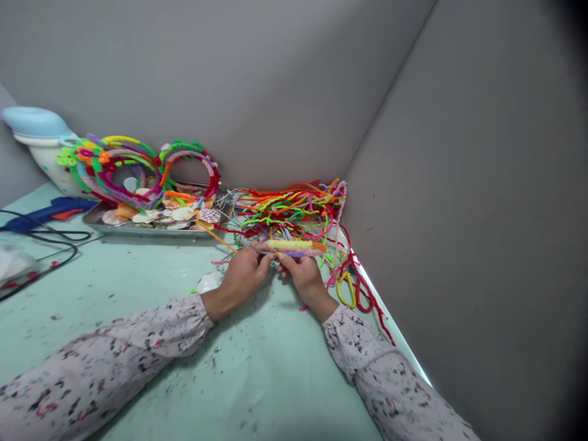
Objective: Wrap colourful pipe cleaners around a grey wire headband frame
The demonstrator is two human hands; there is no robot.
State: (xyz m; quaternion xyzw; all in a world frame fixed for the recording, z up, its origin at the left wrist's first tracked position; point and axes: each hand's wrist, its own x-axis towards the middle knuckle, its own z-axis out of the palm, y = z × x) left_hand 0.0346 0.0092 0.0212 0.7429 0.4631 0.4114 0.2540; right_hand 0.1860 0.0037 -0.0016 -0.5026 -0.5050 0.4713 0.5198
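Note:
Both hands meet over the table around a headband (291,244) wrapped in fuzzy pipe cleaner, with yellow, orange, pink and purple sections. At its left end, my left hand (243,271) is closed around the part where bare grey shows. My right hand (304,275) pinches something small and orange-yellow against the band, close to the left fingertips; it looks like a pipe cleaner end. Just behind the hands lies a heap of loose pipe cleaners (294,208) in many colours. Bare grey headbands (236,214) stick out at the heap's left side.
A metal tray (151,231) holds fabric pieces and several finished headbands (190,150). Farther left are a blue glue gun (37,214) with black cables and a white bin (50,159) with a light-blue lid. Yellow and red loops (346,290) lie by the right edge, near the grey wall.

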